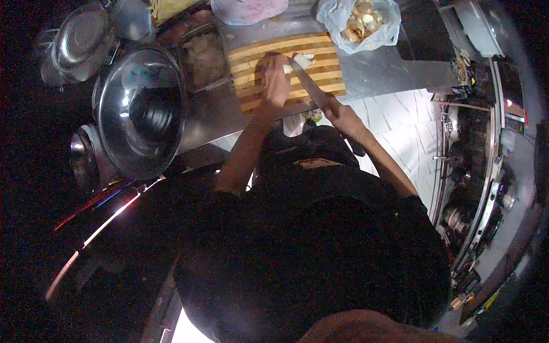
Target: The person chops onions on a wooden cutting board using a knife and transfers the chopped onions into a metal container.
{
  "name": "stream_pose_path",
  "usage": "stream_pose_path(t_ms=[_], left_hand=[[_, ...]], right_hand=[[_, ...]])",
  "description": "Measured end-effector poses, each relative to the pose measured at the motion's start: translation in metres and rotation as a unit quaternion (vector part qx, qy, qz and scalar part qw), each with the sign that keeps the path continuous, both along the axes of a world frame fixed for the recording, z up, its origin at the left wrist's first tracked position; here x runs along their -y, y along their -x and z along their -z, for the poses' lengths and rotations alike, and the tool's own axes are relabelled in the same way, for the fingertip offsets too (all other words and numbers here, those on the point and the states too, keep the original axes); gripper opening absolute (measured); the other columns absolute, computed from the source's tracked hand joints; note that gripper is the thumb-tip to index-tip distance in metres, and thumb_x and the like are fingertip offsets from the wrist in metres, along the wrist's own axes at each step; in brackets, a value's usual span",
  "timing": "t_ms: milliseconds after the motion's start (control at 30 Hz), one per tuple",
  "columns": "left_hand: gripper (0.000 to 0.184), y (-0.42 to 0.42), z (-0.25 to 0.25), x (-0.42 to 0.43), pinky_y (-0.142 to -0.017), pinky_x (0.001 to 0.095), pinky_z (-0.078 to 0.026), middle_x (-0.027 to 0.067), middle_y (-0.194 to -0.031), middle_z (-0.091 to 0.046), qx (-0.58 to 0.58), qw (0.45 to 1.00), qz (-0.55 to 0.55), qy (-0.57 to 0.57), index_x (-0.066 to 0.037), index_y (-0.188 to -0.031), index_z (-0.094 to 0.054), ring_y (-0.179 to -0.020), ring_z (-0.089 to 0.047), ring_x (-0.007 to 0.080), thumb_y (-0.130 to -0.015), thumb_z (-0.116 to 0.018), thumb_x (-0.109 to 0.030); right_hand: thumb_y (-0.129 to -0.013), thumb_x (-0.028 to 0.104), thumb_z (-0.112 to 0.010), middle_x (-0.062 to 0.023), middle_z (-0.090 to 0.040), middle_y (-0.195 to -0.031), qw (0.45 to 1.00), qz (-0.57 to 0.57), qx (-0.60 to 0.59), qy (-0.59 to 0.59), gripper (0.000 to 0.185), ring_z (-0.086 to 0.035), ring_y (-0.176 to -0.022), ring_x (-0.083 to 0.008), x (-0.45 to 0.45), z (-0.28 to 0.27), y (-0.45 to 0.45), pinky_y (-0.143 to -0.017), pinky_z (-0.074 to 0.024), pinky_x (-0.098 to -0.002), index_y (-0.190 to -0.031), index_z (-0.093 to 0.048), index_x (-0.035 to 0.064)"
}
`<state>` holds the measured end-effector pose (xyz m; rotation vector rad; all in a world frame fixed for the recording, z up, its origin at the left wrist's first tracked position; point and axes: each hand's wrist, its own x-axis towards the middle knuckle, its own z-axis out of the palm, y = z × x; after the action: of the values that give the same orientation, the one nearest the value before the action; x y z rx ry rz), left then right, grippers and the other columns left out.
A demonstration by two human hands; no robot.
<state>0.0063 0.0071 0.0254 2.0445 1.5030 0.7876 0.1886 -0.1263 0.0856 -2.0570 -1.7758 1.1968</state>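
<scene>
A striped wooden cutting board (251, 86) lies on the metal counter. My right hand (343, 117) is wrapped round the handle of a knife (311, 88), whose blade slants across the board toward the upper left. On the board's left half, my left hand (276, 80) has its fingers curled against a white peeled piece (287, 68), perhaps onion; the fingers partly hide it. More white pieces (303, 59) sit beside the blade's far end, on the right of my left hand.
A plastic bag (343, 43) of onion-like skins stands beyond the board at right. To the left are a container (205, 60) of pale pieces, a large glass bowl (123, 108) and a metal strainer (83, 37). A pinkish plastic bag (249, 10) lies at the back.
</scene>
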Motion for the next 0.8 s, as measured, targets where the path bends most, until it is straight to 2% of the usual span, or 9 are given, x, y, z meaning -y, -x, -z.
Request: stream_pose_path(t_ms=[100, 200, 233, 300, 400, 467, 567, 800], left_hand=[[0.034, 0.007, -0.007, 0.006, -0.077, 0.0456, -0.045, 0.0211, -0.096, -0.059, 0.139, 0.99, 0.004, 0.011, -0.005, -0.104, -0.056, -0.094, -0.056, 0.0398, -0.072, -0.067, -0.01], [0.026, 0.011, -0.019, 0.005, -0.075, 0.045, -0.046, 0.0185, -0.094, -0.062, 0.094, 0.994, -0.048, 0.027, -0.008, -0.098, -0.061, -0.089, -0.059, 0.0377, -0.075, -0.066, -0.018], [0.019, 0.01, -0.02, 0.005, -0.074, 0.0383, -0.05, 0.0122, -0.083, -0.067, 0.051, 0.997, -0.063, 0.012, -0.007, -0.09, -0.068, -0.077, -0.064, 0.0287, -0.077, -0.068, -0.022], [0.02, 0.008, -0.024, 0.008, -0.073, 0.0382, -0.05, 0.0117, -0.087, -0.068, 0.037, 0.996, -0.075, 0.034, -0.01, -0.092, -0.069, -0.079, -0.065, 0.0281, -0.077, -0.068, -0.023], [0.019, 0.006, -0.026, 0.01, -0.074, 0.0375, -0.05, 0.0108, -0.09, -0.068, 0.033, 0.995, -0.089, 0.042, -0.013, -0.091, -0.071, -0.08, -0.066, 0.0279, -0.076, -0.069, -0.025], [0.017, 0.006, -0.027, 0.01, -0.075, 0.037, -0.05, 0.0099, -0.089, -0.068, 0.014, 0.993, -0.098, 0.057, -0.014, -0.089, -0.071, -0.08, -0.066, 0.028, -0.076, -0.07, -0.025], [0.015, 0.004, -0.04, 0.009, -0.074, 0.0362, -0.05, 0.0081, -0.085, -0.069, -0.017, 0.991, -0.101, 0.087, -0.015, -0.086, -0.072, -0.078, -0.066, 0.0279, -0.075, -0.07, -0.026], [0.012, 0.008, -0.032, 0.012, -0.071, 0.0346, -0.05, 0.0054, -0.083, -0.069, 0.029, 0.994, -0.082, 0.073, -0.019, -0.083, -0.072, -0.075, -0.066, 0.0262, -0.075, -0.071, -0.027]], right_hand=[[-0.089, 0.024, -0.048, -0.0252, -0.061, -0.074, 0.998, 0.001, 0.043, 0.042, 0.042, -0.061, -0.07, -0.04, -0.001, -0.04, 0.007, -0.064, -0.0469, -0.0497, -0.128, -0.041, 0.0105], [-0.088, 0.022, -0.049, -0.0243, -0.061, -0.073, 0.99, -0.035, 0.098, -0.096, 0.047, -0.061, -0.067, -0.0416, 0.011, -0.019, 0.002, -0.059, -0.0459, -0.0535, -0.132, -0.036, 0.0117], [-0.088, 0.022, -0.05, -0.0245, -0.061, -0.073, 0.99, -0.042, 0.117, -0.073, 0.049, -0.061, -0.068, -0.0423, 0.014, -0.006, 0.0, -0.06, -0.0461, -0.0536, -0.133, -0.034, 0.0123], [-0.087, 0.022, -0.051, -0.0248, -0.061, -0.073, 0.988, -0.048, 0.145, -0.034, 0.052, -0.06, -0.07, -0.0434, 0.013, 0.007, -0.001, -0.062, -0.0464, -0.0538, -0.134, -0.031, 0.0129], [-0.086, 0.022, -0.052, -0.0256, -0.061, -0.073, 0.988, -0.028, 0.153, 0.009, 0.05, -0.059, -0.073, -0.0446, 0.01, -0.024, 0.016, -0.064, -0.0465, -0.0541, -0.131, -0.032, 0.0123], [-0.086, 0.022, -0.052, -0.0261, -0.061, -0.073, 0.993, -0.007, 0.118, -0.023, 0.048, -0.059, -0.073, -0.045, 0.009, -0.001, 0.022, -0.064, -0.0461, -0.0545, -0.129, -0.035, 0.0117], [-0.085, 0.021, -0.053, -0.0265, -0.061, -0.075, 0.996, -0.003, 0.086, -0.03, 0.043, -0.059, -0.073, -0.0454, 0.003, 0.003, 0.021, -0.063, -0.0456, -0.0554, -0.124, -0.039, 0.0094], [-0.085, 0.021, -0.053, -0.0281, -0.061, -0.077, 0.992, -0.013, 0.12, 0.021, 0.033, -0.059, -0.078, -0.0467, 0.003, -0.049, 0.023, -0.068, -0.0449, -0.0558, -0.112, -0.043, 0.0042]])
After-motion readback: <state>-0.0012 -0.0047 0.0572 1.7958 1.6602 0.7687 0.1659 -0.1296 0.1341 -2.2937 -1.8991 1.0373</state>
